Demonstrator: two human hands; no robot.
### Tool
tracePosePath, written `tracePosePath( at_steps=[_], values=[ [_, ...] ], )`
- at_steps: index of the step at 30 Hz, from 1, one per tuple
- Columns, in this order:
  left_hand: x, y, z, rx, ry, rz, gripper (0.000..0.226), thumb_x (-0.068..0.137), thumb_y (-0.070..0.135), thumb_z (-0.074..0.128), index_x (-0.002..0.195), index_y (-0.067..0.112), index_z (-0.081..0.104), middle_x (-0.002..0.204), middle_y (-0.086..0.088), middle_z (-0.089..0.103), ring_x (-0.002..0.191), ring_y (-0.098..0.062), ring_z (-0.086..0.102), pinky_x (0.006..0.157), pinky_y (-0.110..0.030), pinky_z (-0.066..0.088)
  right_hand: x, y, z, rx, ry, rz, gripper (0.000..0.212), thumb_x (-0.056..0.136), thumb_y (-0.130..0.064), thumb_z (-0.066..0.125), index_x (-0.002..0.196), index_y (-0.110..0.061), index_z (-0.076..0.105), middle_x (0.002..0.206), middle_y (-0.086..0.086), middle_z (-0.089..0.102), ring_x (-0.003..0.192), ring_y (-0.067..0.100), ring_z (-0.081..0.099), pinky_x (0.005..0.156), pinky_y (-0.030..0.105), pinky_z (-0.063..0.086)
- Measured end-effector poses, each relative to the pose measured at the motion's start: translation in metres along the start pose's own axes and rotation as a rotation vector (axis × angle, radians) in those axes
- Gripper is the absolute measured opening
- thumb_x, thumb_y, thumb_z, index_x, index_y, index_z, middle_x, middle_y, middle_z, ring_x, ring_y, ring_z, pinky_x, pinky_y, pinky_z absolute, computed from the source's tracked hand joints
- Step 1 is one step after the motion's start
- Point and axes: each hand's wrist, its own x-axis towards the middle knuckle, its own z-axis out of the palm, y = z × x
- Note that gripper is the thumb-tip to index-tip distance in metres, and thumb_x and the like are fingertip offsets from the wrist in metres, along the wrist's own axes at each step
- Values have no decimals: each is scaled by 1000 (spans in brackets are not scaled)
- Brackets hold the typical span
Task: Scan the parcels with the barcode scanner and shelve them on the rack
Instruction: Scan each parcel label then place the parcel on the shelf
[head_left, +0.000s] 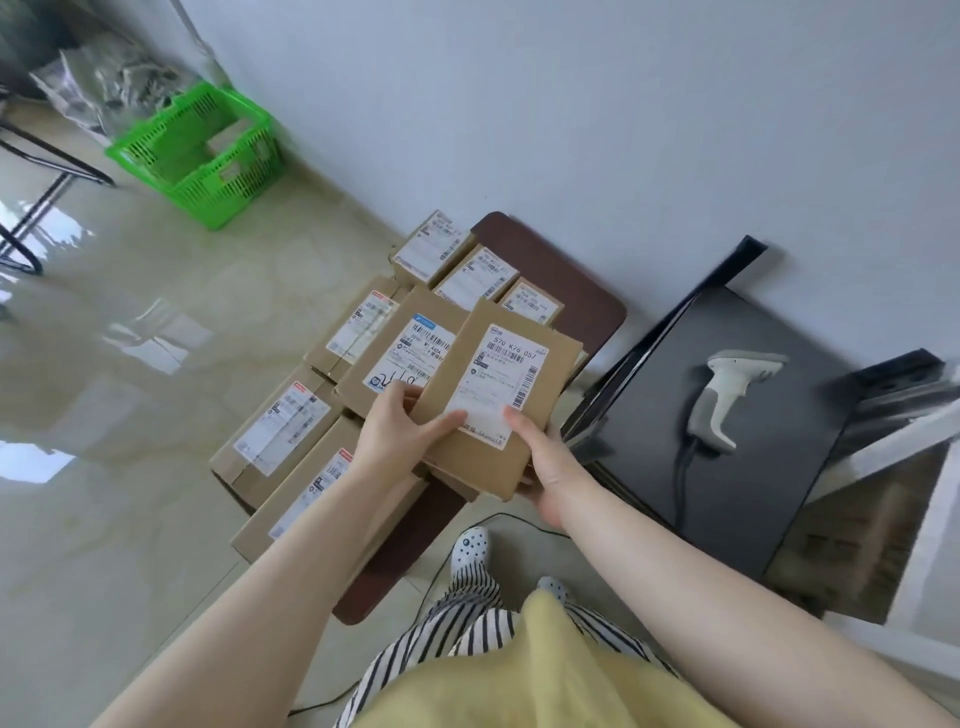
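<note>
A flat parcel is held at centre frame by both hands, the left hand gripping its near-left corner and the right hand clasped round its near edge (label up). More parcels are stacked beneath on a brown table. A scanner is seen lying on a black surface at right, a green basket at upper left.

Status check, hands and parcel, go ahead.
Both hands, left hand and right hand, grip the parcel. Scanner idle on black surface. Nothing blocking.
</note>
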Motion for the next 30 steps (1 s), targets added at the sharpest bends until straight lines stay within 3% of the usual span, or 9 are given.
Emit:
tracePosePath(
  at_steps=[3, 8, 12, 14, 19, 22, 26, 28, 30],
  values=[
    [1, 20, -14, -162, -123, -50, 53, 73, 51, 85, 107, 29, 51, 108, 7, 61, 93, -8, 62, 75, -29, 55, -17, -26, 1, -56, 26, -96, 80, 76, -46, 81, 143, -31, 39, 121, 2, 68, 107, 25, 65, 80, 40, 55],
    [5, 61, -25, -453, -434, -85, 86, 75, 39, 84, 144, 28, 34, 129, -2, 64, 103, -19, 70, 77, -28, 58, -43, -82, -5, -177, -19, -269, 71, 80, -41, 80, 140, -32, 44, 125, -7, 67, 108, 13, 63, 75, 28, 45],
    [9, 88, -15, -504, -545, -14, 87, 74, 33, 82, 148, 34, 36, 127, 3, 70, 101, -15, 74, 74, -25, 59, -55, -121, -25, -266, -96, -340, 83, 67, -43, 79, 142, -34, 45, 122, -10, 69, 113, 14, 62, 90, 34, 46],
    [11, 94, -11, -513, -563, -1, 90, 72, 32, 78, 151, 36, 35, 126, 4, 70, 102, -16, 73, 75, -26, 59, -58, -131, -34, -287, -135, -338, 83, 65, -39, 78, 141, -33, 47, 117, -11, 71, 110, 12, 63, 102, 38, 44],
    [9, 119, 14, -526, -564, 54, 88, 75, 31, 75, 147, 52, 29, 132, 6, 67, 106, -17, 72, 79, -29, 59, -55, -154, -64, -300, -186, -352, 69, 68, -37, 78, 133, -34, 53, 115, -11, 73, 113, 16, 65, 109, 44, 44],
    [10, 130, 33, -541, -486, 60, 94, 67, 38, 81, 148, 44, 34, 127, 5, 69, 100, -16, 73, 73, -27, 58, -44, -159, -79, -295, -194, -351, 60, 73, -44, 76, 129, -36, 56, 119, -10, 72, 116, 18, 64, 110, 46, 43],
    [14, 137, 52, -533, -399, 48, 108, 54, 48, 86, 149, 44, 34, 128, 2, 68, 108, -23, 71, 80, -37, 60, -27, -157, -100, -306, -154, -356, 63, 79, -51, 71, 136, -31, 54, 122, -7, 71, 115, 16, 64, 108, 45, 45],
    [16, 139, 56, -535, -358, 44, 108, 56, 44, 88, 150, 45, 33, 130, 1, 67, 108, -25, 72, 82, -42, 61, -17, -153, -111, -288, -63, -408, 61, 87, -50, 66, 142, -27, 49, 124, -7, 67, 114, 12, 62, 106, 41, 47],
    [20, 138, 58, -562, -303, 33, 99, 70, 31, 87, 151, 43, 32, 127, 2, 69, 100, -21, 74, 75, -38, 62, 1, -144, -129, -251, 206, -500, 58, 93, -44, 64, 144, -22, 46, 128, -6, 59, 117, 11, 57, 102, 34, 46]
  ],
)
